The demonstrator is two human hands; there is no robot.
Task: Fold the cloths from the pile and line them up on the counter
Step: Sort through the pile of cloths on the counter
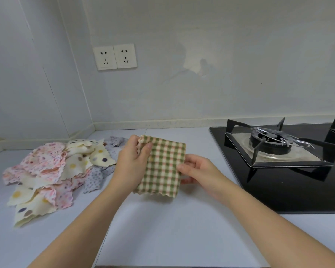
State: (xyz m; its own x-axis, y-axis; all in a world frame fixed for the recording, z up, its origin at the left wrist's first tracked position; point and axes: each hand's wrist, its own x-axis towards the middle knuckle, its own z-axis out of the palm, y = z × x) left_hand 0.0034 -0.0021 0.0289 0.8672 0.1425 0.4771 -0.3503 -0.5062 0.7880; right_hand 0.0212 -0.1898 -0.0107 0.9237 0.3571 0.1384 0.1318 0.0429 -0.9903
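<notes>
A folded green-and-white checked cloth (pixel 163 165) is held up just above the pale counter (pixel 162 229), near its middle. My left hand (pixel 132 163) grips the cloth's upper left edge, thumb on the front. My right hand (pixel 196 171) pinches its right edge from the side. A loose pile of cloths (pixel 54 171) lies on the counter to the left: pink floral, cream with coloured dots, and grey dotted ones, all crumpled and overlapping.
A black gas hob (pixel 290 171) with a burner and pan support (pixel 273 144) takes up the counter's right side. Two wall sockets (pixel 115 57) sit on the back wall. The counter meets walls at the back and left.
</notes>
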